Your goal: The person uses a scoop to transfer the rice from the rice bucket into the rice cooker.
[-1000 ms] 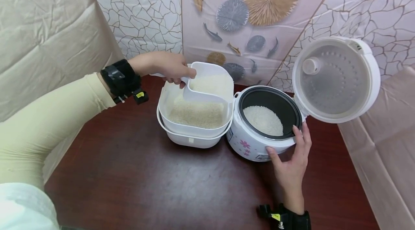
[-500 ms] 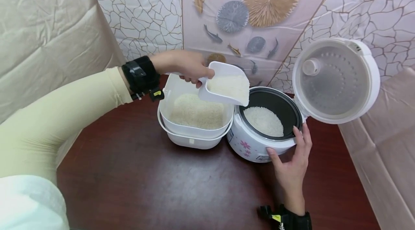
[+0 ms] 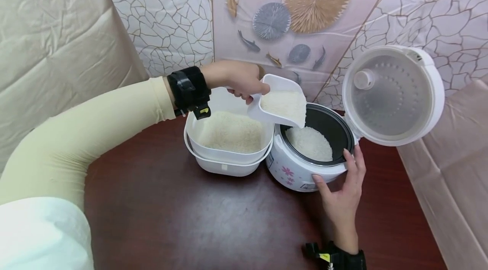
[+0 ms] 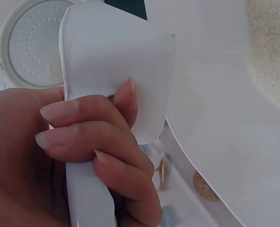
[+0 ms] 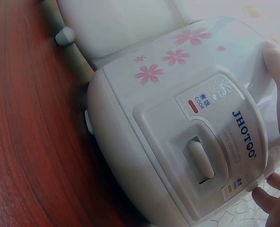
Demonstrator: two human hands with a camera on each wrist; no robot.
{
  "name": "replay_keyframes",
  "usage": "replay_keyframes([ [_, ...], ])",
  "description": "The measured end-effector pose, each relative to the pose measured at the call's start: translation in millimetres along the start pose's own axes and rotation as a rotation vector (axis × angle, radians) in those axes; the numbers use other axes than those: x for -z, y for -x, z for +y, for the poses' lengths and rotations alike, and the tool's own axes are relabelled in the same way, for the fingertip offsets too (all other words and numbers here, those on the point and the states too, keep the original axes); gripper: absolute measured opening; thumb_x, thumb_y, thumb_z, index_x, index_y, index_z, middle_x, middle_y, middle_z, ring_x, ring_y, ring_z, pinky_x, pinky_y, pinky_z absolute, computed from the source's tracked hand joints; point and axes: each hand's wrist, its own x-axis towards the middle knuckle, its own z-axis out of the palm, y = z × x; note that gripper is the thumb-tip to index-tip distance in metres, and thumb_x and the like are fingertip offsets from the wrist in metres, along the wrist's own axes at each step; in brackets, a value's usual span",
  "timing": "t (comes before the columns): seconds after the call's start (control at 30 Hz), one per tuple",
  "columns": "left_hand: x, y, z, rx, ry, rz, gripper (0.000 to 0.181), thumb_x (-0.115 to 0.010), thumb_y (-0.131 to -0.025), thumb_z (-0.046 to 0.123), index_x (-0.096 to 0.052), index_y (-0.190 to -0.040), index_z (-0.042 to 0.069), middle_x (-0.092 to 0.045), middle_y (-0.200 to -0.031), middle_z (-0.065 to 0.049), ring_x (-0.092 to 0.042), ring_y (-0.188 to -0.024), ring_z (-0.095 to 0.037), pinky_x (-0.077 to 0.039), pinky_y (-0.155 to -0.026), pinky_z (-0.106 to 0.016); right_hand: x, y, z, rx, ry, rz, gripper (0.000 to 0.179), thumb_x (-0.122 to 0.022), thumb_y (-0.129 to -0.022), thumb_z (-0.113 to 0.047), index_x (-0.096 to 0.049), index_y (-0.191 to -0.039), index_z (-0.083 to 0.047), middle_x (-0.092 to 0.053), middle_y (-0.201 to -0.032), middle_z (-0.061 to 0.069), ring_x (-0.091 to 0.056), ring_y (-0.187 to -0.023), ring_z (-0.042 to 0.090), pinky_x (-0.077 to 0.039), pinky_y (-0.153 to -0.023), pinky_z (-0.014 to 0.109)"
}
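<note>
My left hand grips the handle of a white scoop that holds a heap of white rice. In the left wrist view, the fingers are curled round the handle, below the scoop's bowl. The scoop's lip hangs over the left rim of an open white rice cooker. Rice lies in the cooker's dark inner pot. My right hand rests spread on the cooker's right front, thumb on its wall and fingertips at its rim.
To the cooker's left stands a white rice bin partly filled with rice, set in an outer white tub. The cooker's lid stands raised at the right. A patterned cloth hangs behind the dark wooden table.
My left hand has lifted the filled scoop from over the rice bin and carried it right, over the cooker's left rim. My right hand stays on the cooker.
</note>
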Motion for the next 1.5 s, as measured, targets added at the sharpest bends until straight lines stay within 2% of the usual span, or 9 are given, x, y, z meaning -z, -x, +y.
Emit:
replay_keyframes([
  [0.2, -1.1, -3.8, 9.3, 0.006, -0.040, 0.000, 0.045, -0.046, -0.106, 0.040, -0.066, -0.081, 0.009, -0.061, -0.069, 0.002, -0.043, -0.053, -0.010, -0.035, -0.052, -0.024, 0.9, 0.0, -0.2, 0.000, -0.004, -0.002, 0.091, -0.085, -0.085, -0.054, -0.050, -0.155, -0.007, -0.031, -0.171, 0.010, -0.027, -0.157, 0.034, -0.022, -0.125, 0.051],
  [0.57, -2.7, -7.0, 18.2, -0.011, -0.084, -0.016, 0.050, -0.047, -0.106, 0.042, -0.070, -0.079, 0.006, -0.058, -0.066, 0.002, -0.043, -0.054, -0.012, -0.035, -0.051, -0.025, 0.6, -0.5, -0.2, -0.014, -0.004, -0.016, 0.091, -0.086, -0.085, -0.051, -0.050, -0.156, -0.008, -0.029, -0.172, 0.007, -0.026, -0.157, 0.034, -0.022, -0.124, 0.057],
  [0.9, -5.0, -9.5, 18.2, 0.017, -0.118, -0.024, 0.046, -0.047, -0.107, 0.043, -0.069, -0.084, 0.009, -0.064, -0.074, 0.002, -0.046, -0.057, -0.011, -0.038, -0.056, -0.026, 2.0, -1.8, -3.8, -0.025, 0.005, -0.030, 0.089, -0.086, -0.085, -0.048, -0.049, -0.157, -0.011, -0.028, -0.172, 0.005, -0.025, -0.158, 0.033, -0.022, -0.123, 0.059],
  [1.07, -4.7, -10.1, 19.9, 0.013, -0.121, -0.035, 0.046, -0.046, -0.107, 0.043, -0.069, -0.084, 0.009, -0.062, -0.071, 0.003, -0.046, -0.056, -0.012, -0.037, -0.056, -0.026, 2.6, -2.0, -4.6, -0.034, 0.004, -0.033, 0.089, -0.087, -0.085, -0.045, -0.049, -0.157, -0.009, -0.028, -0.173, 0.005, -0.025, -0.158, 0.032, -0.021, -0.123, 0.061],
  [1.3, -4.0, -12.1, 23.0, 0.005, -0.134, -0.058, 0.048, -0.045, -0.108, 0.042, -0.069, -0.084, 0.008, -0.060, -0.070, 0.003, -0.045, -0.056, -0.012, -0.038, -0.056, -0.026, 2.9, -1.9, -3.0, -0.019, -0.002, -0.027, 0.090, -0.086, -0.085, -0.048, -0.049, -0.156, -0.008, -0.029, -0.172, 0.006, -0.025, -0.158, 0.034, -0.022, -0.123, 0.059],
  [1.5, -2.7, -13.0, 25.2, 0.005, -0.150, -0.075, 0.052, -0.046, -0.110, 0.048, -0.070, -0.087, 0.007, -0.059, -0.070, 0.003, -0.046, -0.058, -0.012, -0.040, -0.057, -0.027, 3.4, -1.9, -2.6, -0.019, -0.006, -0.028, 0.089, -0.086, -0.085, -0.048, -0.049, -0.156, -0.009, -0.029, -0.172, 0.007, -0.025, -0.158, 0.034, -0.022, -0.123, 0.059],
])
